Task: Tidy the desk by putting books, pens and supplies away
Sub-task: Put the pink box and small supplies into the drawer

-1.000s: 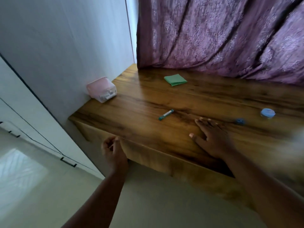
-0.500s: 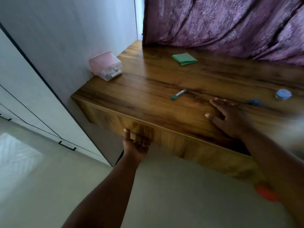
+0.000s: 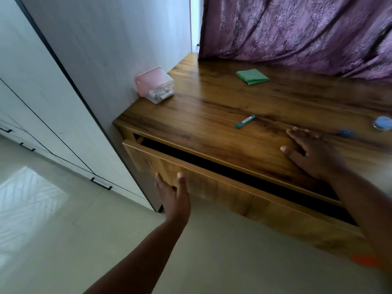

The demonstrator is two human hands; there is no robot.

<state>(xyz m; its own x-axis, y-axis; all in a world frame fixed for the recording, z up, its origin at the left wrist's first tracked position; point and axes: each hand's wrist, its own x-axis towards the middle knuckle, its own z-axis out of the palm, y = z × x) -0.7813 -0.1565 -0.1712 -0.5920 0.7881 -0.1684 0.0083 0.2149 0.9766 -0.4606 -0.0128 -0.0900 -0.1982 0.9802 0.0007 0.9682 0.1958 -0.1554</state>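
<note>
While the left hand is gripping the lower edge of the partly open drawer, the right hand is lying flat, fingers spread, on the desk. Just beyond its fingertips, the green pen is lying diagonally, pointing away to the right.

I cannot see inside the open drawer, which is black, the left hand's fingertips are hidden under its front, and the blue lid is cut by the right edge, blurred.
</note>
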